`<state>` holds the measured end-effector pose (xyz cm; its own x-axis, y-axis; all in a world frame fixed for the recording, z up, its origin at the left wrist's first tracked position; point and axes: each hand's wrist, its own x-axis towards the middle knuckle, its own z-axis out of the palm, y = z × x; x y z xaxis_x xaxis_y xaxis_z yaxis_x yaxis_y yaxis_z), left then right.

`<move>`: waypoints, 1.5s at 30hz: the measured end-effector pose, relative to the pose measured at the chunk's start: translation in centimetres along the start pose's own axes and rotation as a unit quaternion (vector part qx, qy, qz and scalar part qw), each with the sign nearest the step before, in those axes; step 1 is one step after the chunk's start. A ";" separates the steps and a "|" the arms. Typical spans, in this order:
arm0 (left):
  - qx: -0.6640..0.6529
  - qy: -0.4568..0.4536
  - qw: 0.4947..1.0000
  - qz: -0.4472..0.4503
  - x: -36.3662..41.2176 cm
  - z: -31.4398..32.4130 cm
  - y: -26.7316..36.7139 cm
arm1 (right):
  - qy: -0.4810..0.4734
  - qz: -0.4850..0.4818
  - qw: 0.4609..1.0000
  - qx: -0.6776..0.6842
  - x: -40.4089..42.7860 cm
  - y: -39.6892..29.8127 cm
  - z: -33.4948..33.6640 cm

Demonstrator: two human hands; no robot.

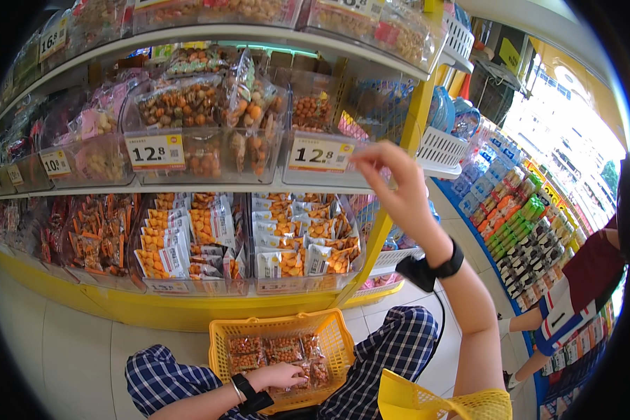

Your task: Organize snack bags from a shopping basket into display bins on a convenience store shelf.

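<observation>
My left hand (pixel 278 376) reaches into a yellow plastic basket (pixel 218 341) on the floor between my knees, its fingers on clear packets of reddish-brown nuts (pixel 283 349). Whether it grips one I cannot tell. Raised before the shelf, my right hand (pixel 386 170) is bent at the wrist, fingertips near the price tag (pixel 321 154) of the right-hand clear bin; nothing shows in it. That bin holds similar nut packets (pixel 311 111) towards its back. Beside it, another clear bin (pixel 205 157) is piled with bagged nuts.
White-and-orange snack bags (pixel 281 262) fill the lower bins. A yellow shelf post (pixel 370 268) stands close to my right forearm, with white side baskets (pixel 441 152) beyond. At right, a person in a maroon top (pixel 590 268) stands by stacked drinks (pixel 530 241).
</observation>
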<state>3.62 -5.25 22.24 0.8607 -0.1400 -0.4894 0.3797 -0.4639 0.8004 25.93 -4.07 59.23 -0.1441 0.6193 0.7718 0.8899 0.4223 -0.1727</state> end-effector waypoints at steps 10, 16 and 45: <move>0.014 -0.030 0.999 0.003 2.0 -1.7 -2.4 | -0.268 0.125 0.955 0.010 12.8 10.6 -0.1; -0.014 -0.049 0.999 0.006 2.6 -3.6 -2.0 | -0.379 0.146 0.908 -0.104 17.5 15.7 2.3; -0.051 0.074 0.996 -0.010 -1.3 -5.8 -0.1 | -0.169 -0.110 0.927 -0.317 12.9 6.0 -2.3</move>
<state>4.45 0.07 24.86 0.8904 0.0025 -0.4551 0.4232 -0.3728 0.8258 30.39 4.86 69.56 -0.3846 0.7815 0.4913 0.8829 0.1562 0.4427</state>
